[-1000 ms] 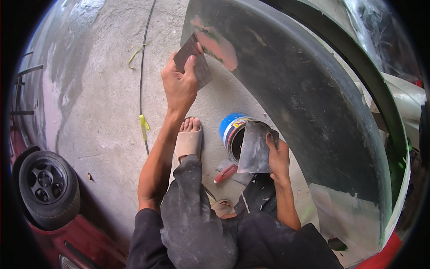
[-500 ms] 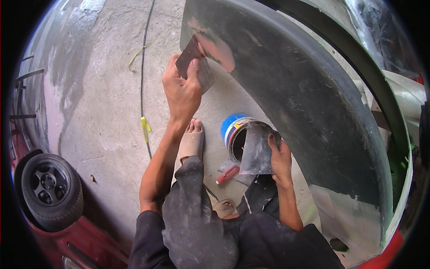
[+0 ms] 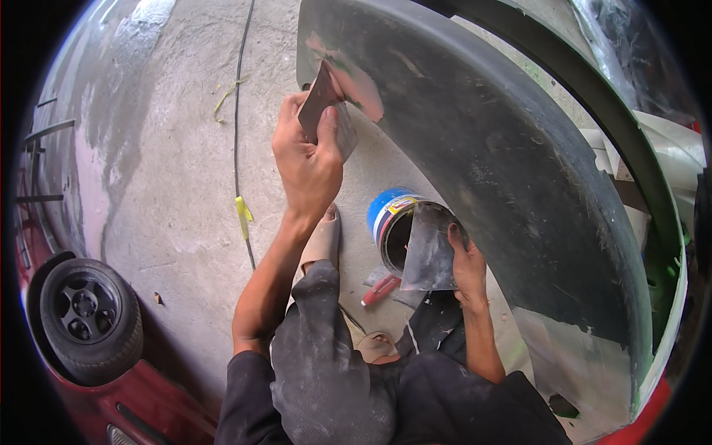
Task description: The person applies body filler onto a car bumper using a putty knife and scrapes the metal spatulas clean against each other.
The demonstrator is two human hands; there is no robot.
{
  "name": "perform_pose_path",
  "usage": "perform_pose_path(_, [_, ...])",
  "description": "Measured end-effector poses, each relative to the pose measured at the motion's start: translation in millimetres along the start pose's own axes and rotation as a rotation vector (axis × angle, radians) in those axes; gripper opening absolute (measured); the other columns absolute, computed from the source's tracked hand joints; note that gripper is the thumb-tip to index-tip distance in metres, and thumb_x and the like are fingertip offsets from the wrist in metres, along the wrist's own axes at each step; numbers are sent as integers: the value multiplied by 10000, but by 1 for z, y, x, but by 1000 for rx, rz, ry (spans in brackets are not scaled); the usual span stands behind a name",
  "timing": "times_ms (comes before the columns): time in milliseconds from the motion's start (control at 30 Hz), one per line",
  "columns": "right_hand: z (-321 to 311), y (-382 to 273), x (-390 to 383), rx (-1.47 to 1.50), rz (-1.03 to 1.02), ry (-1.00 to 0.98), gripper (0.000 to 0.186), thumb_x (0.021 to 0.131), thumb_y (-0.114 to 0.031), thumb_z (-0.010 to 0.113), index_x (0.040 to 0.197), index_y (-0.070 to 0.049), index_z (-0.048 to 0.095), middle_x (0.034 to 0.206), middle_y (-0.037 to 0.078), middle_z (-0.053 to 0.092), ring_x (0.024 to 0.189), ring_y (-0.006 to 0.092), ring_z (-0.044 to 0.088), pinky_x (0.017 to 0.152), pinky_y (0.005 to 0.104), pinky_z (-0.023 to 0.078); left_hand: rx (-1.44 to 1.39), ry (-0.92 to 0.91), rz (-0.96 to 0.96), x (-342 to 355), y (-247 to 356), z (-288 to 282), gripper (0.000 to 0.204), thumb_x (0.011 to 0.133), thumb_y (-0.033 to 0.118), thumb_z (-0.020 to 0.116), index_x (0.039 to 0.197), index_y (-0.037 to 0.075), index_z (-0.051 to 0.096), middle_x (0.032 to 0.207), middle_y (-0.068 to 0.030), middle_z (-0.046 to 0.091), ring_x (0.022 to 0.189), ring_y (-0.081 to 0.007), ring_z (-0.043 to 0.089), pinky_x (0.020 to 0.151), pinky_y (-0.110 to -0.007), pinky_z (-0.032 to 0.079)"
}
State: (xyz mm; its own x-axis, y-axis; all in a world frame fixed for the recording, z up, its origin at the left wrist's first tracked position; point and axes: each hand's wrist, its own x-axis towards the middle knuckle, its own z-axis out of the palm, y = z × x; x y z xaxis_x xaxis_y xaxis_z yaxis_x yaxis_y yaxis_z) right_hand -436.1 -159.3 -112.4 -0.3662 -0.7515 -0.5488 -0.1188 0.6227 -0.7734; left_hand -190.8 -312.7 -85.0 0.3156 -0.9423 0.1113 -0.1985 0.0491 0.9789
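Observation:
My left hand [image 3: 310, 156] grips a thin dark brown flat scraper [image 3: 316, 96], its tip at the pink filler patch [image 3: 359, 93] on the upper left of a large curved grey-black panel [image 3: 489, 148]. My right hand [image 3: 466, 263] holds a square, smeared grey flat plate [image 3: 424, 259] over the open top of a blue, white and black can [image 3: 388, 204]. Below the can a red tool [image 3: 382, 289] lies on the floor.
Concrete floor [image 3: 178, 178] with a black cable [image 3: 237, 133] tied with yellow tape. My sandalled foot [image 3: 319, 245] is beside the can. A spare wheel [image 3: 89, 315] sits on red bodywork [image 3: 119, 400] at left. Plastic sheeting [image 3: 615, 52] and white parts [image 3: 660, 148] are at upper right.
My left hand with the scraper has moved right and slightly down along the pink patch, tilting a little. My right hand and plate have shifted slightly right and down.

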Motion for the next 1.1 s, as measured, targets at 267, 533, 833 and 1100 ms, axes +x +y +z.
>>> perform_pose_path(267, [-13, 32, 7, 41, -42, -43, 530, 954, -392, 674, 1324, -23, 587, 1305, 58, 617, 1213, 152, 514, 1074, 287, 321, 31, -18, 68, -6, 1, 1, 231, 918, -14, 563, 1116, -54, 673, 1025, -126, 603, 936, -218, 599, 824, -305, 457])
perform_pose_path(533, [-1, -4, -4, 24, -52, 11, 543, 950, -383, 682, 1335, -14, 577, 1349, 84, 593, 1240, 177, 503, 1089, 304, 315, 46, -35, 135, -10, 8, 2, 288, 909, -27, 563, 1179, -48, 661, 1023, -136, 600, 939, -222, 595, 826, -306, 454])
perform_pose_path(833, [-12, 28, 7, 82, 9, -52, 560, 944, -402, 685, 1332, -13, 579, 1332, 81, 598, 1217, 171, 519, 1059, 296, 355, 81, -64, 184, -18, 18, 1, 377, 879, -60, 583, 1251, -31, 638, 1003, -128, 585, 893, -210, 581, 778, -301, 463])
perform_pose_path(1100, [-7, 20, 6, 95, 23, -27, 530, 966, -370, 662, 1342, -9, 565, 1272, 60, 623, 1156, 145, 552, 1024, 278, 388, 35, -76, 294, -29, 33, 6, 283, 906, -58, 574, 1179, -78, 649, 1055, -135, 591, 944, -209, 581, 824, -307, 457])
